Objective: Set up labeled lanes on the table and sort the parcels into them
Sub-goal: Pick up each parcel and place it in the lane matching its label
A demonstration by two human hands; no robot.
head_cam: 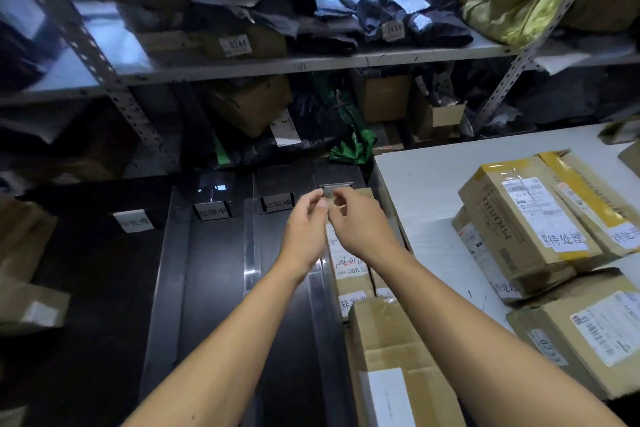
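Head view: both hands, left hand (306, 225) and right hand (360, 218), pinch label (329, 193) at lane's far edge

I'm in a parcel depot stockroom, pretty clearly. Slotted-angle metal shelving (114, 80) runs along the wall in front of me, crammed with grey poly mailers (374, 10), brown cartons and little number tags like 0244 (235, 44). The white table (426, 184) on my right has taped cardboard boxes (519, 218) stacked toward its right edge, all with shipping barcodes and handwritten stickers. Dark divided lanes (214, 270) with small label cards (277, 204) sit beside its left edge.
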